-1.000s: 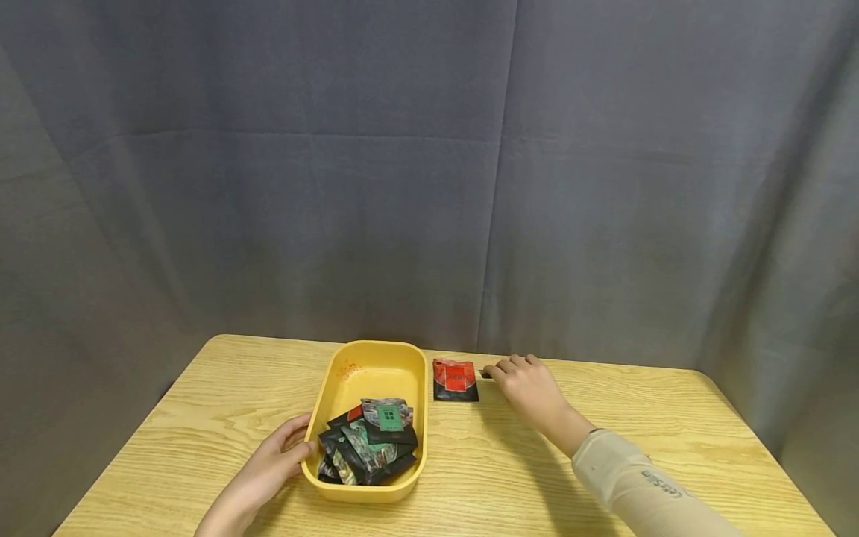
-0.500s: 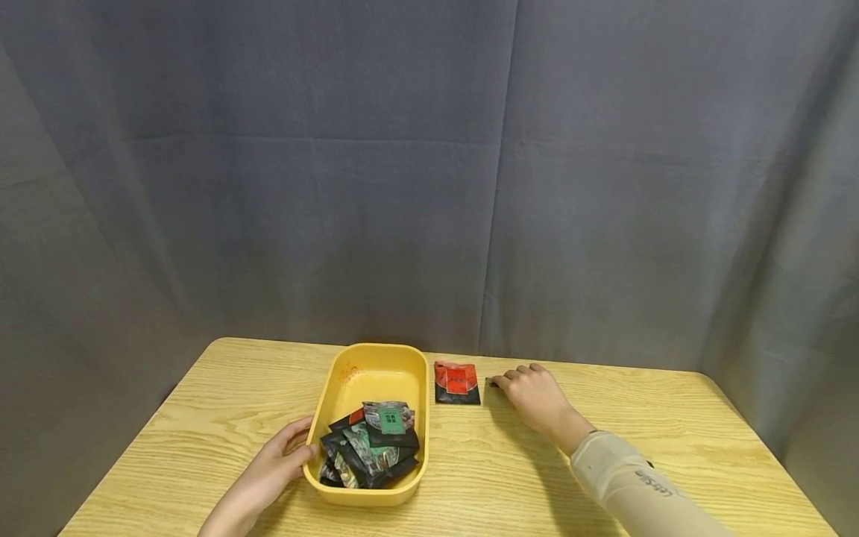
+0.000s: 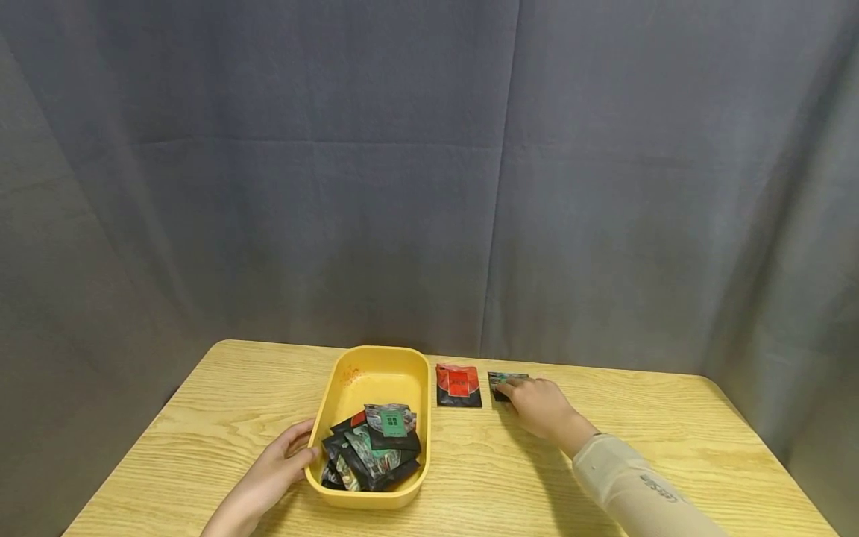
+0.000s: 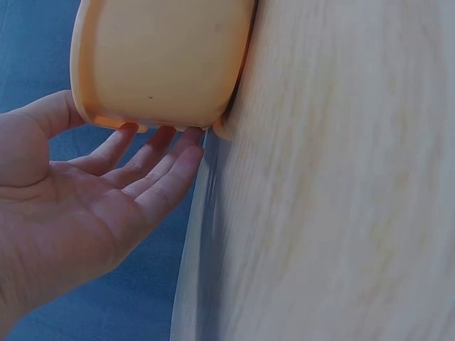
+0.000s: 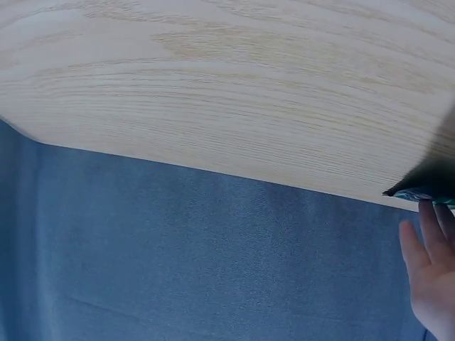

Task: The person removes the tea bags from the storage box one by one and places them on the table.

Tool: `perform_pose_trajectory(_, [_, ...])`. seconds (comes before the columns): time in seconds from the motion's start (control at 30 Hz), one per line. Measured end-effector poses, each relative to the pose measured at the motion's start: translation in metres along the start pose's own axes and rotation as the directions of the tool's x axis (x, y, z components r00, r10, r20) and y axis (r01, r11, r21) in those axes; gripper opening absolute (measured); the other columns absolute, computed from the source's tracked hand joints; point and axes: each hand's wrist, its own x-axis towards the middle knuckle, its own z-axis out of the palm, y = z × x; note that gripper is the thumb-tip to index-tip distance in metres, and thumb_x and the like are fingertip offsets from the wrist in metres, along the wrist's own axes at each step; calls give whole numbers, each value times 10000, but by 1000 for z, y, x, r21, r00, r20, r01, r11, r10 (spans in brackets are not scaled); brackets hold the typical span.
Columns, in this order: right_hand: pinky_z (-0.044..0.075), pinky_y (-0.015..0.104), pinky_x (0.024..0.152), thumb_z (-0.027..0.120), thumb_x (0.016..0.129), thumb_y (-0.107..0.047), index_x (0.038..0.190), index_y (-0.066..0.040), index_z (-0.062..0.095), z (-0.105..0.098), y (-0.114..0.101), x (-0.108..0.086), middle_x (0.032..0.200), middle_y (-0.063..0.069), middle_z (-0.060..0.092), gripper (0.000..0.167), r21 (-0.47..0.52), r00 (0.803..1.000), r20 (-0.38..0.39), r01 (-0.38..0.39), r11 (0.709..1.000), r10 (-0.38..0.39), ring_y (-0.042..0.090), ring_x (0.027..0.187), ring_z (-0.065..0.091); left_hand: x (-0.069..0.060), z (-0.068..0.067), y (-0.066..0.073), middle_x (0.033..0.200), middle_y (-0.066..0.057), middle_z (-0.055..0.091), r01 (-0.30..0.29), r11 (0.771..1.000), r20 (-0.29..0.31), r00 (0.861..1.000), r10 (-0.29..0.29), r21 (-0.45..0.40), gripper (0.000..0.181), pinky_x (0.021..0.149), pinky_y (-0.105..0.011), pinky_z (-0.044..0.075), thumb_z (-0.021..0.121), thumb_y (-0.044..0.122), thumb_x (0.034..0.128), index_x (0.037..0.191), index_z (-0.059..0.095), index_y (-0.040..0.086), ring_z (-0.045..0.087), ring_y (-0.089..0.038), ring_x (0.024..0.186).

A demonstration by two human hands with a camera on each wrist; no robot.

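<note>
In the head view my left hand [image 3: 278, 462] holds the left side of a yellow plastic bin [image 3: 372, 501], thumb at the rim and fingers against the outer wall. The left wrist view shows those fingertips [image 4: 186, 138] touching the bin's side [image 4: 167, 60]. Several black packets [image 3: 376, 455] with green or red labels lie piled in the bin's near half. On the table to its right lies a red and black packet [image 3: 459, 385]. Beyond that, a dark green-patterned packet [image 3: 499, 378] lies flat, partly covered by my right hand [image 3: 537, 403]. Its extended fingers touch the packet.
The wooden table [image 3: 624, 440] extends to both sides of the bin. A grey curtain [image 3: 403, 186] hangs right behind the table's back edge and along both sides. Reddish marks [image 3: 351, 374] show inside the bin's far end.
My right hand has let go of the green-patterned packet, which now lies flat beside the red one; the hand has shifted slightly right and nearer. My left hand stays at the bin.
</note>
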Motion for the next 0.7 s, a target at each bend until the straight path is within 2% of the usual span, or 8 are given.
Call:
perform_pose_trajectory(0.1, [568,498,775,714,902,-159,1214,-65,694,0,0,-2,1176,149,680,326,-7,1000,-4,15,1000,-15,342,880,691,0,0,0,1409,-314,461,4,1000,-1,1000,-4,9,517,850,-435,556,516,70,997,1468,360,-78,583,-336,1156])
perform_pose_trajectory(0.37, [568,494,781,728,892,-168,1199,-50,691,-3,-1,-6,1176,175,659,331,5,999,18,30,1000,-30,356,923,681,0,0,-1,1403,-312,467,2,1000,2,1000,-2,-12,520,830,-416,558,522,74,996,1467,362,-77,600,-308,1121])
perform_pose_trajectory(0.57, [561,502,814,717,899,-150,1225,-40,666,-6,-4,-5,1218,183,638,348,28,998,55,7,1000,-8,369,1038,650,-1,0,-1,1394,-316,473,-9,1000,0,1000,9,-10,518,822,-410,560,522,60,991,1462,363,-86,602,-308,1115])
perform_pose_trajectory(0.7, [540,509,876,726,894,-138,1219,-39,667,-8,-8,-3,1222,173,644,344,49,1000,16,14,999,-14,363,1112,624,0,-1,0,1396,-320,466,-14,1000,7,1000,14,-4,517,828,-420,562,519,58,996,1464,357,-88,594,-327,1133])
